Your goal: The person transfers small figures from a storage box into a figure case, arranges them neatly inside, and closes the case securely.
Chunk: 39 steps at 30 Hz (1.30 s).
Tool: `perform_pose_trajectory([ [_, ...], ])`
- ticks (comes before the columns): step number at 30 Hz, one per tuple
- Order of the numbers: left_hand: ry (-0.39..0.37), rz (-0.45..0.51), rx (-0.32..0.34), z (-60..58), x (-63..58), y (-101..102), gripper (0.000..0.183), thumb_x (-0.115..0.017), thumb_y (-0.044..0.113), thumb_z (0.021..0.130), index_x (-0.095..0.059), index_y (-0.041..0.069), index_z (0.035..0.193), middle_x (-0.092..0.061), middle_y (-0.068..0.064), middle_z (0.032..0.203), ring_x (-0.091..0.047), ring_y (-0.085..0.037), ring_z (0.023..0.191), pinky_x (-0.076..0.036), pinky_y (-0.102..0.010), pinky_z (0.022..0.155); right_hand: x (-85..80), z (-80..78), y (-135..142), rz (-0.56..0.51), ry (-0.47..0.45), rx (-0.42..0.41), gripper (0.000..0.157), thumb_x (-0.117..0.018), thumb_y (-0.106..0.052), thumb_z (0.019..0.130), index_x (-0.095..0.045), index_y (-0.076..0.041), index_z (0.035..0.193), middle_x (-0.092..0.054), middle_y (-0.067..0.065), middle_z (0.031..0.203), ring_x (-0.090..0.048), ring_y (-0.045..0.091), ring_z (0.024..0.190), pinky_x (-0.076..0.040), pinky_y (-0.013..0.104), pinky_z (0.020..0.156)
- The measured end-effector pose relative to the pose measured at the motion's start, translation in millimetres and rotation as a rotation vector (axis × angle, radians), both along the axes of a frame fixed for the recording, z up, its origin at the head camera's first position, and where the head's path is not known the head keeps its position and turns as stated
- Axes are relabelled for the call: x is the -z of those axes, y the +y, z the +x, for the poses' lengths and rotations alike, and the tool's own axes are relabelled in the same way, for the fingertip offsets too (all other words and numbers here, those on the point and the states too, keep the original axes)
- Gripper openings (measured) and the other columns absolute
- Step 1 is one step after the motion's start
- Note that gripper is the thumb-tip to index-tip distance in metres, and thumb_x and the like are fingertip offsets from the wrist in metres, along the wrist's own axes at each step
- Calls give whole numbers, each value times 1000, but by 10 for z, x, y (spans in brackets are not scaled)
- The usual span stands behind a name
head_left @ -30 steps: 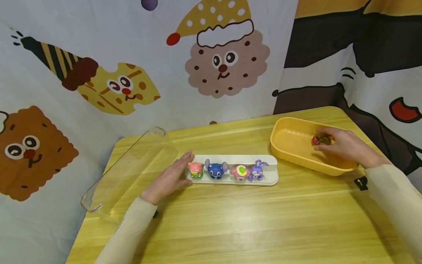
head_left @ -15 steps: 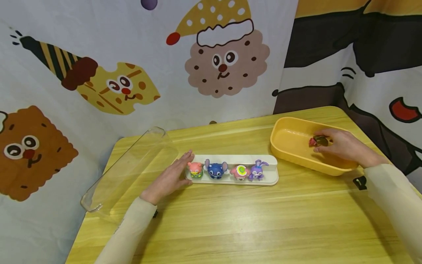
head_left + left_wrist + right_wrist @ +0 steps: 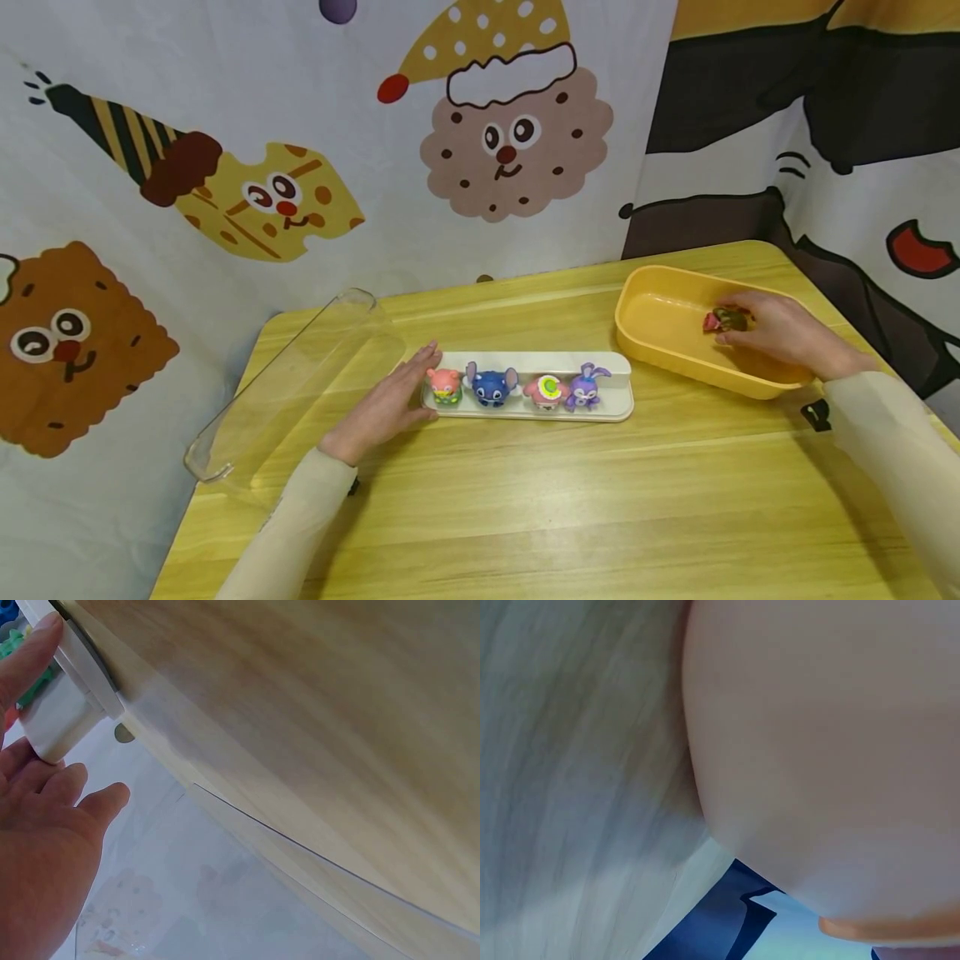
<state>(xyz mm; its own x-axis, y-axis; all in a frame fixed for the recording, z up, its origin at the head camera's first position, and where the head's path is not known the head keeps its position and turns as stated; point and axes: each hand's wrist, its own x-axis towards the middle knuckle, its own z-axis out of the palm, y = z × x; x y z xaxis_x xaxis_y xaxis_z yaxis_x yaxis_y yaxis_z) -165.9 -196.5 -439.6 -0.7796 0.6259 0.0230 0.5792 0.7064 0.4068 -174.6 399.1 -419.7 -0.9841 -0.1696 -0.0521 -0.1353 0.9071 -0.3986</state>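
Observation:
A white stepped display stand (image 3: 525, 362) bears several small figurines: a pink-and-green bear (image 3: 444, 387), a blue big-eared figure (image 3: 492, 389), a pink one with a yellow-green top (image 3: 547, 390) and a purple rabbit (image 3: 584, 388). At the stand's left end, my left hand (image 3: 386, 410) holds it, thumb at the front edge and fingers at the back. My right hand (image 3: 783, 333) is inside the yellow tray (image 3: 660, 360), pinching a small red and dark-green figurine (image 3: 726, 320) between thumb and fingers. In the right wrist view the tray wall (image 3: 817, 750) fills most of the picture and hides that hand.
Left of the stand, a clear plastic cover (image 3: 292, 392) lies on the wooden table (image 3: 525, 517). A cartoon-printed curtain (image 3: 300, 100) hangs behind the table's back edge. The yellow tray stands close to the right edge.
My right hand and the red and dark-green figurine have shifted slightly left inside the tray. The left hand and the stand look unchanged.

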Motion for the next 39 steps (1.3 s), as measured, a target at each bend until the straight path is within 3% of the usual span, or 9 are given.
perform_pose_trajectory([
  [8, 11, 5, 10, -9, 8, -5, 92, -82, 20, 91, -28, 7, 164, -14, -5, 173, -23, -28, 156, -25, -51, 124, 36, -9, 4, 71, 75, -48, 49, -82, -12, 89, -61, 11, 128, -61, 34, 126, -57, 49, 114, -43, 70, 102],
  [18, 16, 9, 6, -12, 13, 0, 92, -83, 19, 90, -29, 6, 163, -16, -6, 173, -23, -28, 156, -26, -51, 124, 32, 4, -17, 63, 85, -37, 38, -76, -5, 93, -63, 11, 125, -64, 32, 120, -61, 46, 108, -47, 69, 98],
  [31, 14, 6, 6, -19, 24, -3, 91, -82, 19, 91, -29, 6, 163, -16, -7, 173, -23, -28, 156, -24, -51, 125, -232, 176, -184, 42, 91, 22, 43, -73, -4, 96, -59, 10, 134, -61, 36, 125, -61, 48, 108, -47, 70, 97],
  [39, 20, 9, 10, -22, 26, -10, 91, -82, 18, 91, -29, 5, 163, -16, -8, 172, -23, -29, 156, -24, -50, 125, -390, 357, -389, 41, 247, -47, 41, -79, -5, 91, -66, 7, 128, -69, 28, 117, -67, 40, 98, -55, 64, 87],
])
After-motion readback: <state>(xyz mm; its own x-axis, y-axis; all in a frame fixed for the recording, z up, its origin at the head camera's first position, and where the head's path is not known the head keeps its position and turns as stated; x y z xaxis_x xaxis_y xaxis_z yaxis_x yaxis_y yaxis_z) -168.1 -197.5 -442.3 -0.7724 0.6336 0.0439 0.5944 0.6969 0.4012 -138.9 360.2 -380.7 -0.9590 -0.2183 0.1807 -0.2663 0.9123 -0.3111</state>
